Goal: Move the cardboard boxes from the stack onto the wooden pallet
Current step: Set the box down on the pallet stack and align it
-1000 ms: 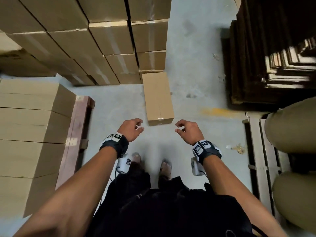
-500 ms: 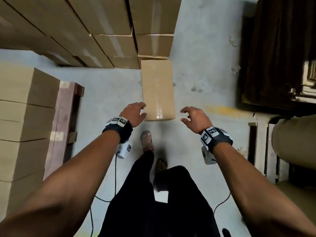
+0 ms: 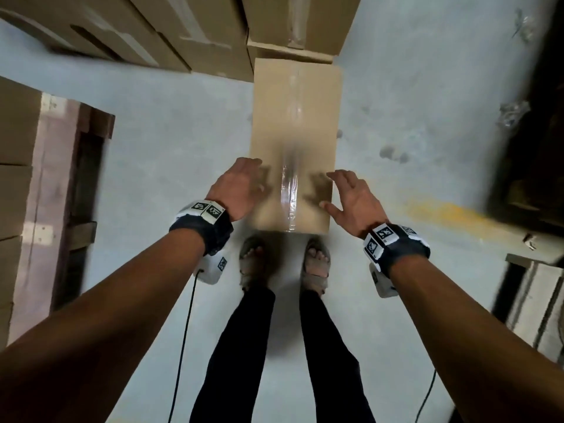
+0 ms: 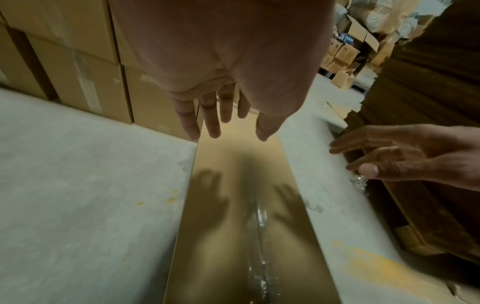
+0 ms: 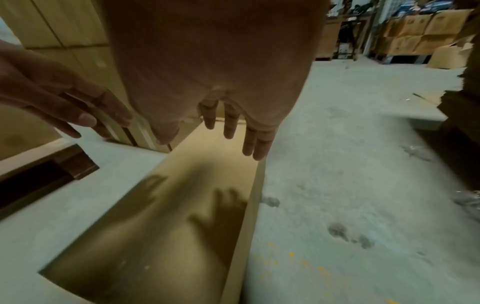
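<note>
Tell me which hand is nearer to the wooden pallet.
Left. The left hand hovers over the floor box's left edge, on the wooden pallet's side; the right hand is beyond the box.

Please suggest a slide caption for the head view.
Both open hands, left hand and right hand, hover above a long taped brown cardboard box on the grey concrete floor.

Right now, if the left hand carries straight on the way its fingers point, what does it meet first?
Probably the cardboard box on the floor: the open left hand hovers over its near left edge, fingers aimed forward and down, their shadow on the lid. Beyond the box stands the stack. Depth is unclear.
</note>
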Motion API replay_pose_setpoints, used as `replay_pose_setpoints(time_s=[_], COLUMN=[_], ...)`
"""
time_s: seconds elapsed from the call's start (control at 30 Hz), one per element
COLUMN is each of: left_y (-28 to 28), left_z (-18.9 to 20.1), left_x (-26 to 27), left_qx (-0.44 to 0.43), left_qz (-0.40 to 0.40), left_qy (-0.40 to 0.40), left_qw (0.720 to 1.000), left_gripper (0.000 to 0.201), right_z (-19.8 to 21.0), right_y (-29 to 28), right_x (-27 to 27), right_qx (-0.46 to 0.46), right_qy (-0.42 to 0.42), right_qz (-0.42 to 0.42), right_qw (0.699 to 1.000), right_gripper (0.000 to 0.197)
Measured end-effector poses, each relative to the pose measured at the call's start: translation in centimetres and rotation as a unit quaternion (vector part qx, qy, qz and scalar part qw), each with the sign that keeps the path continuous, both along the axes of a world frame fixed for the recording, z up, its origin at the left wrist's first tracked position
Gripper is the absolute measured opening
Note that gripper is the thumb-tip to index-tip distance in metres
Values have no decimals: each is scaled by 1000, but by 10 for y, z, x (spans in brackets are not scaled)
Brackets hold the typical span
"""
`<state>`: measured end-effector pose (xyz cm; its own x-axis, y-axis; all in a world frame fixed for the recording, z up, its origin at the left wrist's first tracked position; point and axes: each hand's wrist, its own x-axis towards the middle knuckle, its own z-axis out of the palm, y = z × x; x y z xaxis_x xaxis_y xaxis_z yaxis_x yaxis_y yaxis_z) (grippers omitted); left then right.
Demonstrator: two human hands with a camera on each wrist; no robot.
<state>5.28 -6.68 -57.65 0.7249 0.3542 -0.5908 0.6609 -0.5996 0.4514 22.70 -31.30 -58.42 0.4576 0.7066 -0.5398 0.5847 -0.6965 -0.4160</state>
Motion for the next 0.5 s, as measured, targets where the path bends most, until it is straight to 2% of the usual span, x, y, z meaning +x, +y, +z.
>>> replay_pose_setpoints(time_s=[0.1,0.23,0.37,0.5], left_y=[-2,-2,6,17], left_z=[-74,-149,-194,-225], left_x=[4,3,13,20], left_qx=[19,89,139,126], left_qz=[1,-20,-45,-36], left_qy=[-33,-84,-129,-126], left_qw=[999,992,981,983], left_gripper=[74,72,69,71], right_z=[-69,-137,-202,-236], right_y=[9,20,29,39], right_x=[9,15,22,21], right_qx=[36,101,103,129], right_qy=[-5,-44,-51,-55], right_qz=[5,21,5,-5], right_qw=[999,994,993,990], right_gripper=[75,73,80,78])
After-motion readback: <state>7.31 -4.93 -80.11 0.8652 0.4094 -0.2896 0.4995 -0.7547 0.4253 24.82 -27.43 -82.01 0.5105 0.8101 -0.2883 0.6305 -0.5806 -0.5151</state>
